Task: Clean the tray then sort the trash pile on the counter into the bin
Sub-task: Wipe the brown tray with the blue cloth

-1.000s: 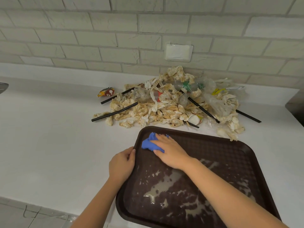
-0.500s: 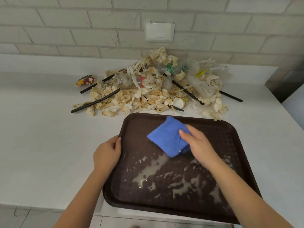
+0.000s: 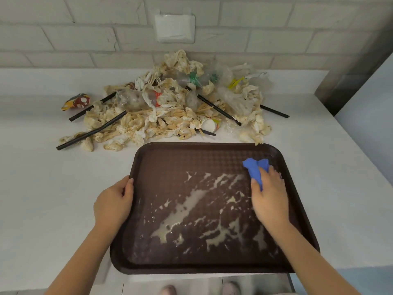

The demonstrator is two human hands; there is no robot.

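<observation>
Brown textured plastic fills the middle of our view: the brown tray (image 3: pixel 191 158) lies on the white counter (image 3: pixel 53 188), its near rim at the counter's near edge and its far rim just short of the trash pile (image 3: pixel 170 120). Our left hand (image 3: pixel 112 203) grips the tray's left rim, fingers curled against the edge, and steadies it. Our right hand (image 3: pixel 270 196) is closed on a bunched blue cloth (image 3: pixel 255 169) and presses it down near the tray's far right corner.

We judge the wiping only part done. The far strip of the tray looks dry, but a milky spill (image 3: pixel 187 207) covers the middle and the near half. That spill lies toward us and to the left of the cloth. Its main streak runs on a slant from near left to far right, and its far end stops just beside the right hand. So the right hand is the nearer one, and the next stroke should likely draw the cloth back along that slant toward the near left corner while the left hand braces the tray.

The pile looks untouched: stained napkins (image 3: pixel 170 124), black straws (image 3: pixel 93 132), a crushed clear bottle (image 3: pixel 136 99) and a paper cup (image 3: pixel 209 125), with a red crumpled wrapper (image 3: pixel 76 102) apart at its left. One napkin scrap touches the tray's far rim near the right corner. No bin is in view.
</observation>
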